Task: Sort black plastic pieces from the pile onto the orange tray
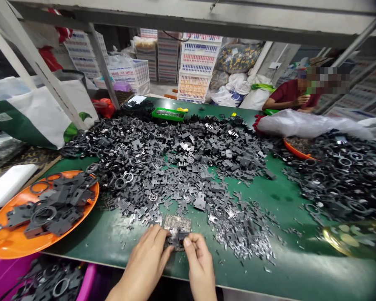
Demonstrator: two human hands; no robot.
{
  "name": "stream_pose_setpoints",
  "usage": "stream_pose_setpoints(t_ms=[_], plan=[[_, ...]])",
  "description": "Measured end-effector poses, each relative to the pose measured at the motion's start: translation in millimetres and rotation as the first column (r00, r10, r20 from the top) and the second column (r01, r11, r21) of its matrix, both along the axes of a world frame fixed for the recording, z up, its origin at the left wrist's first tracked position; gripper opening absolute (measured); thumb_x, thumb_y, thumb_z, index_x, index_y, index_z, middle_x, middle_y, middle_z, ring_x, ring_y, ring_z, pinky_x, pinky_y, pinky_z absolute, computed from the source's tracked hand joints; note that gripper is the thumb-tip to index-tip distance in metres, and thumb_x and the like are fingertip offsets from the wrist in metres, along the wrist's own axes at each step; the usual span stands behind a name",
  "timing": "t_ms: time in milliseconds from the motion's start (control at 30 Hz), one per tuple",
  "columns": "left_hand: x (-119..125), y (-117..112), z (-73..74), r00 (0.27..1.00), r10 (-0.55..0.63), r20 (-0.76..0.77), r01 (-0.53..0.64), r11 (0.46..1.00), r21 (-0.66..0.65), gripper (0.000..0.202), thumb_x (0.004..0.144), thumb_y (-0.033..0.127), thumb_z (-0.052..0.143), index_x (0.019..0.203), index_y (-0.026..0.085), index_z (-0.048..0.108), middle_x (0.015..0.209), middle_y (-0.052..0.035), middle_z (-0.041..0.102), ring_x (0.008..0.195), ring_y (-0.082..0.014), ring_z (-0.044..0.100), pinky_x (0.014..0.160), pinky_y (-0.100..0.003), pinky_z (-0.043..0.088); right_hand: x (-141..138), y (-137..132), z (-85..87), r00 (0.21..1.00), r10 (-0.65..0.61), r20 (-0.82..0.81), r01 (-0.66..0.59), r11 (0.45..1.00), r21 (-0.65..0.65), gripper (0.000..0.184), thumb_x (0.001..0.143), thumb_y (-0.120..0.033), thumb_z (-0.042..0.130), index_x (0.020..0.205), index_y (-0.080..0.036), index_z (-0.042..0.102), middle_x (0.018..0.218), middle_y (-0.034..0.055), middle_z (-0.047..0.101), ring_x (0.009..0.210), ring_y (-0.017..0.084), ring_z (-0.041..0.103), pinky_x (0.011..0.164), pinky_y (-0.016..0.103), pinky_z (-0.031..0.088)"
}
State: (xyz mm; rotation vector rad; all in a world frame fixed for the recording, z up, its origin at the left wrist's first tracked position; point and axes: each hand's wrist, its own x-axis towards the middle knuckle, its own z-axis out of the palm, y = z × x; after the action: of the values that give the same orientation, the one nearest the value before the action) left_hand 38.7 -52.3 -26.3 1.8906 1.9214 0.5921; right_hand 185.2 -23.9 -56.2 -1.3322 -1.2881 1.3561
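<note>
My left hand and my right hand meet at the table's front edge over a small speckled metal block. On the block's near side sits a dark grey plastic part. The left fingers and thumb close on its left side, partly hiding it. From the right, the thumb and bent forefinger of my right hand pinch its other side. Just beyond the block spreads a big heap of dark grey plastic pieces. Small shiny metal pieces lie to the right of my hands.
An orange plate of dark parts stands at left, above a pink tub. Further back are a green tray and stacked crates. Another heap and a clear jar are at right. A person sits beyond.
</note>
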Motion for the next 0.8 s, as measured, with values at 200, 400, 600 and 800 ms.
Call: stream_pose_setpoints(t_ms=[200, 400, 600, 800], plan=[[3, 8, 7.0, 0.998, 0.011, 0.055, -0.004, 0.991, -0.134, 0.011, 0.081, 0.01, 0.049, 0.081, 0.021, 0.05, 0.09, -0.0046, 0.059, 0.087, -0.0228, 0.06, 0.074, -0.036, 0.051, 1, -1, -3.3, 1.0, 0.004, 0.007, -0.004, 1.0, 0.004, 0.033, 0.083, -0.053, 0.055, 0.078, -0.02, 0.059, 0.072, 0.0014, 0.059, 0.072, 0.018, 0.053, 0.066, 0.025, 0.042], [3, 0, -3.4, 0.995, 0.037, 0.096, -0.034, 0.999, -0.031, 0.018, 0.083, 0.011, 0.049, 0.098, 0.021, 0.048, 0.092, -0.0046, 0.059, 0.087, -0.0214, 0.062, 0.074, -0.035, 0.053, 1, -1, -2.5, 1.0, -0.006, -0.001, 0.006, 1.0, 0.011, 0.033, 0.084, -0.052, 0.055, 0.078, -0.02, 0.06, 0.071, 0.0011, 0.058, 0.07, 0.018, 0.053, 0.065, 0.024, 0.042], [2, -3, -9.0, 1.0, 0.018, -0.003, -0.018, 0.999, 0.028, 0.02, 0.086, 0.015, 0.048, 0.104, 0.024, 0.05, 0.099, -0.0052, 0.058, 0.09, -0.0224, 0.063, 0.074, -0.036, 0.055, 1, 0, -1.4, 1.0, -0.005, -0.011, 0.005, 1.0, 0.018, 0.031, 0.083, -0.051, 0.056, 0.078, -0.02, 0.06, 0.071, 0.0011, 0.058, 0.07, 0.017, 0.052, 0.065, 0.024, 0.042], [3, 0, -6.3, 0.998, -0.003, -0.068, 0.0, 0.999, -0.036, 0.016, 0.086, 0.014, 0.048, 0.1, 0.023, 0.053, 0.096, -0.0052, 0.059, 0.086, -0.0229, 0.064, 0.072, -0.037, 0.054, 1, 0, -2.9, 1.0, 0.0, -0.016, 0.001, 1.0, 0.02, 0.031, 0.084, -0.05, 0.055, 0.078, -0.02, 0.059, 0.071, 0.0012, 0.058, 0.069, 0.017, 0.052, 0.065, 0.025, 0.042]])
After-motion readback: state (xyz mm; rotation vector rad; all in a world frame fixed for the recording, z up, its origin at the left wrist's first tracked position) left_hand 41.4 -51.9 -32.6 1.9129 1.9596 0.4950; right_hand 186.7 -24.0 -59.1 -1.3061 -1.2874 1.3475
